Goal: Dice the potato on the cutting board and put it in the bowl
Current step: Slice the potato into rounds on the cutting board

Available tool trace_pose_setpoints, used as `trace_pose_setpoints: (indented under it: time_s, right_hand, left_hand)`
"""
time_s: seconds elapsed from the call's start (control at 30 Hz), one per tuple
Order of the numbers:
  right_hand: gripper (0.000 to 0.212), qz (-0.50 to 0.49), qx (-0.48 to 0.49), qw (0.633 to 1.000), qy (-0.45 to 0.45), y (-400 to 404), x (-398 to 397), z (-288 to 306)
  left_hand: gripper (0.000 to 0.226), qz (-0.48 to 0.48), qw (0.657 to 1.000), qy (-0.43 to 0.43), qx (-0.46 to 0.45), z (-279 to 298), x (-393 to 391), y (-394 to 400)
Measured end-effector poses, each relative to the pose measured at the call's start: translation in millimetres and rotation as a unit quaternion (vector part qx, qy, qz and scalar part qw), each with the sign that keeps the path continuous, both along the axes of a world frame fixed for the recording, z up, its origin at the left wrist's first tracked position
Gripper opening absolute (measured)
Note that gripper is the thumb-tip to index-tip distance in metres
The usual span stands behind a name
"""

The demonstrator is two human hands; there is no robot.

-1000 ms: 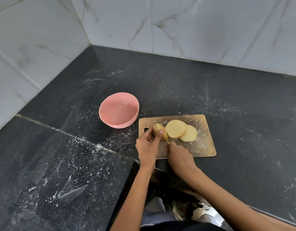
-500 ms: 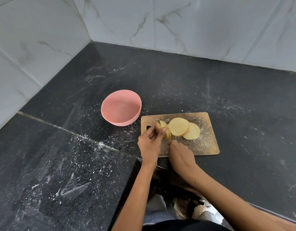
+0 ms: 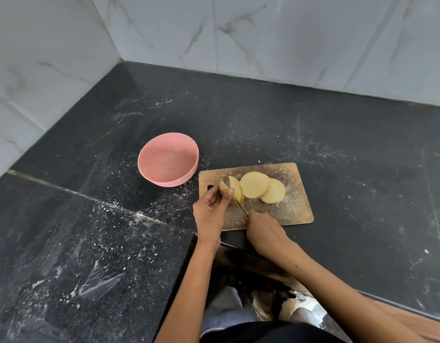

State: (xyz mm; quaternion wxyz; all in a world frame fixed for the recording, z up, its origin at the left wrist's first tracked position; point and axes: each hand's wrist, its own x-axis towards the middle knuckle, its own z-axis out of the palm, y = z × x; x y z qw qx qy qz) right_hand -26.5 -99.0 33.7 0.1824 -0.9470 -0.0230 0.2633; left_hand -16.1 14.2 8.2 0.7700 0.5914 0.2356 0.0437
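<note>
Pale marble-veined wall tiles meet in a corner behind a black stone surface that is dusted with white specks and smears. On it lies a wooden cutting board, and just beside the board's far left corner stands a pink bowl, upright. The potato is on the board in pieces: two round slices lie flat and overlapping near the middle, a third slice leans on edge against them, and the uncut potato end stands at the left. Of the two hands, the left hand pinches that potato end, thumb on its near side and fingers curled round the left. The right hand is closed round the handle of a knife, whose thin blade runs up toward the gap between the end piece and the leaning slice; the handle itself is hidden in the fist. Both forearms reach in from the bottom edge, over dark clothing and crumpled material below the surface's front edge.
</note>
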Motion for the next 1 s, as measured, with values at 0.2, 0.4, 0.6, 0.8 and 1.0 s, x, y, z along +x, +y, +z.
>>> trace_pose_setpoints:
  time_s: [0.2,0.4,0.6,0.8,1.0]
  right_hand:
    - [0.028,0.002,0.013,1.000,0.016,-15.9,-11.3,2.4]
    - [0.027,-0.001,-0.003,1.000,0.015,-23.0,-23.2,5.0]
    - [0.030,0.000,-0.006,0.999,0.037,-33.4,-27.5,15.8]
    - [0.037,0.022,0.071,0.997,-0.009,-51.9,-29.1,44.7]
    - [0.029,0.010,0.138,0.987,-0.077,-32.3,-23.0,32.5]
  left_hand:
    - [0.047,-0.001,1.000,0.002,-0.013,1.2,-2.5,-0.5]
    - [0.048,-0.006,1.000,0.009,-0.012,3.1,-3.9,-0.1]
    - [0.048,-0.018,1.000,0.011,-0.010,6.9,-3.2,1.9]
    - [0.048,-0.020,1.000,0.009,-0.021,4.0,-3.0,4.8]
    - [0.046,-0.022,0.998,0.013,-0.053,6.6,-2.7,5.8]
